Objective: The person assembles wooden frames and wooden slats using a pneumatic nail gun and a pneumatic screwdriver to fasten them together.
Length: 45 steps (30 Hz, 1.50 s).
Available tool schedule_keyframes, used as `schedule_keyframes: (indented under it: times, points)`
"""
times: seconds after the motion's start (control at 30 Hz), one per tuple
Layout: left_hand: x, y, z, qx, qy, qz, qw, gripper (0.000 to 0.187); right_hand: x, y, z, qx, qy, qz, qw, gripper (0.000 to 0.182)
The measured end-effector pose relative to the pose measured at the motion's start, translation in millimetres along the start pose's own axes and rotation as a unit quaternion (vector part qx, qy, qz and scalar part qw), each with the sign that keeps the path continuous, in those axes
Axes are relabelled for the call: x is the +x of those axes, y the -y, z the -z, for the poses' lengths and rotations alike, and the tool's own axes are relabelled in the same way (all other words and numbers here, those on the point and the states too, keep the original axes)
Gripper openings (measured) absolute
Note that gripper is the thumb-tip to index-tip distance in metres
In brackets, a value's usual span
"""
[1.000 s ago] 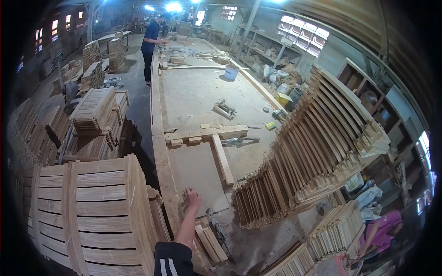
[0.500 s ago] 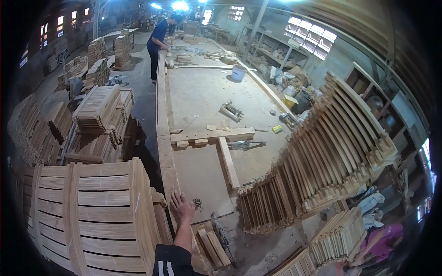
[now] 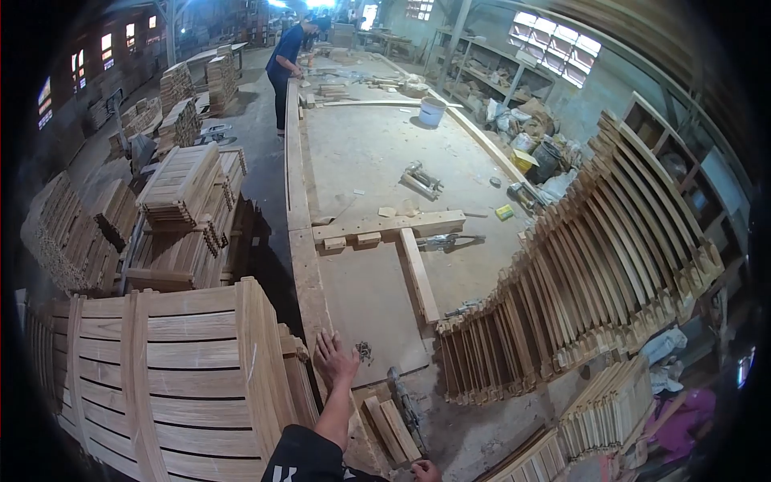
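Note:
My left hand (image 3: 336, 360) lies open with its fingers spread on the wooden edge rail (image 3: 307, 285) of the long worktable. Just right of its fingertips sits a small pile of screws or nails (image 3: 364, 350). My right hand (image 3: 426, 471) shows only partly at the bottom edge of the view; its fingers look curled, and what they hold, if anything, is hidden. Close above it lie two short wood pieces (image 3: 393, 430) and a dark, metallic hand tool (image 3: 405, 402), perhaps a pneumatic one.
Slatted wooden panels (image 3: 189, 377) are stacked at left. Rows of curved wooden frames (image 3: 578, 281) stand at right. Across the table lie a wooden bar (image 3: 393, 228), a clamp-like tool (image 3: 423, 180) and a white bucket (image 3: 431, 112). One person (image 3: 285, 64) stands farther off; another in purple (image 3: 683, 422) is lower right.
My right hand has come into view at the bottom edge. The whole scene has shifted slightly right as the camera turned. My left hand stays flat on the table edge.

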State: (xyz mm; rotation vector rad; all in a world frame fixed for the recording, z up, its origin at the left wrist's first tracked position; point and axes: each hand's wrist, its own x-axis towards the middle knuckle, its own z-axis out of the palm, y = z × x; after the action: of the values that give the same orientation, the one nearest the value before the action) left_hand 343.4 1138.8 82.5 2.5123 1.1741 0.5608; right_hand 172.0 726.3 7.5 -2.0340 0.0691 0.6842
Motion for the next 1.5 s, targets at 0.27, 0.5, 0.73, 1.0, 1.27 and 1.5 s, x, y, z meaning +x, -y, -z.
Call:
schedule_keyframes:
  times: [0.27,0.5,0.73,1.0,1.27,1.5]
  points:
    - [-0.3,0.6,1.8,0.003,-0.004,-0.001,1.0,0.071,-24.7,-11.5,18.1,-0.127,-0.003,-0.057,0.99,0.038]
    - [0.3,-0.6,3.8,0.007,0.015,0.008,1.0,0.072,-18.6,11.7,32.4,-0.123,0.033,-0.09,0.988,0.05]
    - [0.2,-1.1,3.8,0.01,0.023,0.012,1.0,0.072,-0.1,21.5,21.2,-0.107,0.02,-0.087,0.99,0.049]
    - [1.1,-1.1,1.4,0.023,0.012,0.012,1.0,0.072,17.7,38.4,11.9,-0.089,0.013,-0.071,0.993,0.042]
    - [-2.9,1.0,-0.8,0.009,-0.007,0.005,1.0,0.071,33.8,43.6,6.6,-0.077,0.012,-0.051,0.996,0.036]
    - [-1.2,-0.2,0.1,0.011,0.014,0.011,1.0,0.072,32.0,29.4,-0.6,-0.054,0.006,-0.051,0.997,0.03]
